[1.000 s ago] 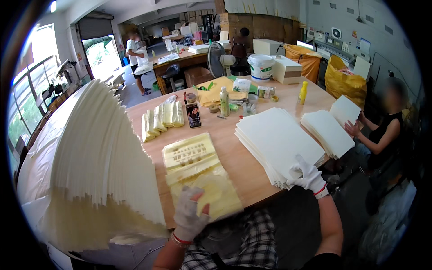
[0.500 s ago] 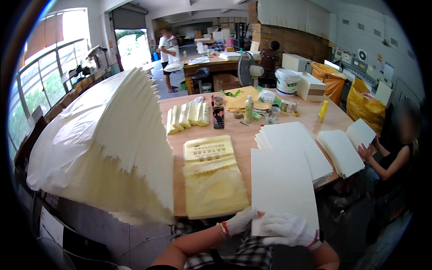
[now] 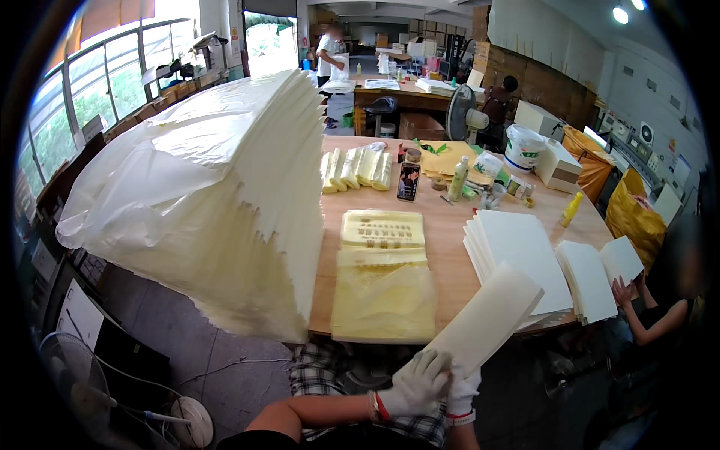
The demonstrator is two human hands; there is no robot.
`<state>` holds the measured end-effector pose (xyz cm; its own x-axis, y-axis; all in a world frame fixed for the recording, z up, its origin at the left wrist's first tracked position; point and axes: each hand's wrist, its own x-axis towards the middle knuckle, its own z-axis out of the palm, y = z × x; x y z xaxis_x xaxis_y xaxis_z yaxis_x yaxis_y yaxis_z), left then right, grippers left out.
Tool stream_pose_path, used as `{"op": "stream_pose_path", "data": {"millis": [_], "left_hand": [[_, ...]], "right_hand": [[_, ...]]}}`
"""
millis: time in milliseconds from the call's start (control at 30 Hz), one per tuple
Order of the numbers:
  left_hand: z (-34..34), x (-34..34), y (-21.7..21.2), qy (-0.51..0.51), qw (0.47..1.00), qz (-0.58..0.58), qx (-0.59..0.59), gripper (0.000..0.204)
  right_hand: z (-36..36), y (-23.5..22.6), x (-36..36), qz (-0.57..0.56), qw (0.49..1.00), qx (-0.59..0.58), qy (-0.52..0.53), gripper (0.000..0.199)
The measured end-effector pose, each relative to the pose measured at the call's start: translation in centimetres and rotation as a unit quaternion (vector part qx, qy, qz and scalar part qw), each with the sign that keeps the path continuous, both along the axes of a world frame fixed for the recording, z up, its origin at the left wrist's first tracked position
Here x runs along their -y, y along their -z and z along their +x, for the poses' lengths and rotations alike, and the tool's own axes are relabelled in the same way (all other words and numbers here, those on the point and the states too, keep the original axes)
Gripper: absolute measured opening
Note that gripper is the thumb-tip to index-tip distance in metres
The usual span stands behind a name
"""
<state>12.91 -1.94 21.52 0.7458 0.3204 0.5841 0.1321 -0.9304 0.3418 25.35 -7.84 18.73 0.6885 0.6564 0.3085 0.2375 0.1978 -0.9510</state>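
Both my hands wear white gloves. My left hand (image 3: pixel 420 386) lies over the near end of a pale white sheet of card (image 3: pixel 491 311), and my right hand (image 3: pixel 463 386) grips it just beside, at the lower right corner. The card slants up over the table's front edge and looks narrow; whether it is folded or only tipped is not plain. Beyond it lies a fanned stack of white cards (image 3: pixel 525 251). To the left is a flat pile of yellowish, printed plastic bags (image 3: pixel 384 304).
A tall pile of cream sheets under clear plastic (image 3: pixel 225 195) stands at the left. On the table (image 3: pixel 450 262) are rolled yellow bundles (image 3: pixel 356 169), a phone (image 3: pixel 408 181), bottles and a white bucket (image 3: pixel 523 146). A co-worker's hands (image 3: pixel 626 289) hold cards at the right.
The card lay flat and wide at the table's edge; now it is tilted and turned toward the upper right. My hands have come close together on its near end, and the view has shifted left.
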Motion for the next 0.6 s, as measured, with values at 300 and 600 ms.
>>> {"op": "stream_pose_path", "data": {"millis": [300, 600], "left_hand": [[-2.5, -21.2, -3.5, -0.261, 0.946, -0.19, -0.038, 0.055], [2.0, -5.7, -2.6, -0.042, 0.991, -0.123, -0.022, 0.037]], "right_hand": [[2.3, -6.5, 0.1, -0.058, 0.945, 0.315, -0.066, 0.02], [3.3, 3.1, -5.0, -0.301, 0.883, 0.244, -0.265, 0.037]]}}
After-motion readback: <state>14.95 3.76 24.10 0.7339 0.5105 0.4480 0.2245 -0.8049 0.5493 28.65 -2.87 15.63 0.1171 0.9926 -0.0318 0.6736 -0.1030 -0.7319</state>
